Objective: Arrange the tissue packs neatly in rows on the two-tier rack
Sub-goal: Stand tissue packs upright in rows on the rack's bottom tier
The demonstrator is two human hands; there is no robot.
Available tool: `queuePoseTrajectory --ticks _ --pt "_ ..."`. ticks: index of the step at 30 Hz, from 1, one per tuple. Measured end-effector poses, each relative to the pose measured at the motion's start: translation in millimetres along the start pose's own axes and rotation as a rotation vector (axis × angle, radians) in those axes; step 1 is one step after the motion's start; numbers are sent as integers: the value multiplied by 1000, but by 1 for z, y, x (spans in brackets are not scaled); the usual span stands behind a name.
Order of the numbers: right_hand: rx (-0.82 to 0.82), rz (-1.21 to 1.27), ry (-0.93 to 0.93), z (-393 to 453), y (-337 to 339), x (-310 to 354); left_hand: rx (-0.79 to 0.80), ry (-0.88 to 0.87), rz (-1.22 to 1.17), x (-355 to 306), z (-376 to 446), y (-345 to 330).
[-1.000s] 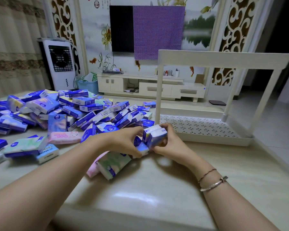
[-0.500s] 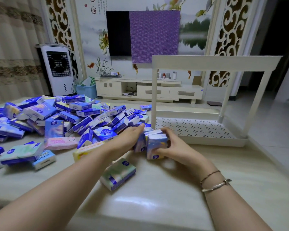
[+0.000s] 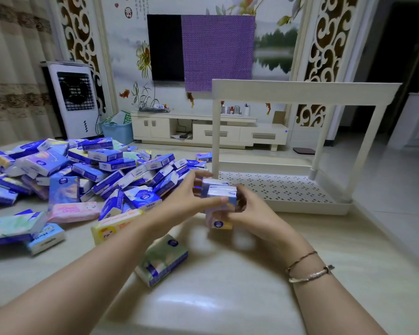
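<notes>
A small bundle of tissue packs stands on end between my two hands, just in front of the rack's near left post. My left hand holds the bundle's left side with thumb and fingers around it. My right hand grips it from the right and below. The white two-tier rack stands at right; its perforated lower tier holds no packs, and the top tier's surface is hidden from this angle. A big pile of blue and white tissue packs covers the table's left side.
A green pack lies on the table below my hands, a yellow pack and a pink pack to its left. The table ends just right of the rack. Beyond are a TV cabinet and an air cooler.
Both hands have lifted the bundle of packs and carried it slightly right, toward the rack's near left post. The green pack now lies uncovered on the table below them.
</notes>
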State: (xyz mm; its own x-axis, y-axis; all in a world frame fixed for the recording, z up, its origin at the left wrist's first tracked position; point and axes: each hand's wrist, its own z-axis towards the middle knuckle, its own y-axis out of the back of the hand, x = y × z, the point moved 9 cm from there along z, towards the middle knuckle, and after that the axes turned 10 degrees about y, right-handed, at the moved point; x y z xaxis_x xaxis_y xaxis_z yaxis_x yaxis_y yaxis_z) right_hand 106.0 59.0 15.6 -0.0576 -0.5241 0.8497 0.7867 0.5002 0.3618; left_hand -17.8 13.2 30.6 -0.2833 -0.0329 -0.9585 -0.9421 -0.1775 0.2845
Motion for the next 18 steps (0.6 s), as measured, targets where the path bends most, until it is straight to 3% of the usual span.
queuePoseTrajectory --ticks 5,9,13,15,18 --pt "-79 50 -17 0 9 4 -41 -83 114 -31 1 8" --pt "-153 234 -48 3 13 3 -86 -40 -124 -25 4 10" --pt "-267 689 -50 6 11 -1 -116 80 -469 0 11 3" --pt "-302 697 -40 6 10 -2 -107 98 -554 6 15 -3" --pt "-422 625 -47 7 25 -9 -120 96 -412 2 18 -7"
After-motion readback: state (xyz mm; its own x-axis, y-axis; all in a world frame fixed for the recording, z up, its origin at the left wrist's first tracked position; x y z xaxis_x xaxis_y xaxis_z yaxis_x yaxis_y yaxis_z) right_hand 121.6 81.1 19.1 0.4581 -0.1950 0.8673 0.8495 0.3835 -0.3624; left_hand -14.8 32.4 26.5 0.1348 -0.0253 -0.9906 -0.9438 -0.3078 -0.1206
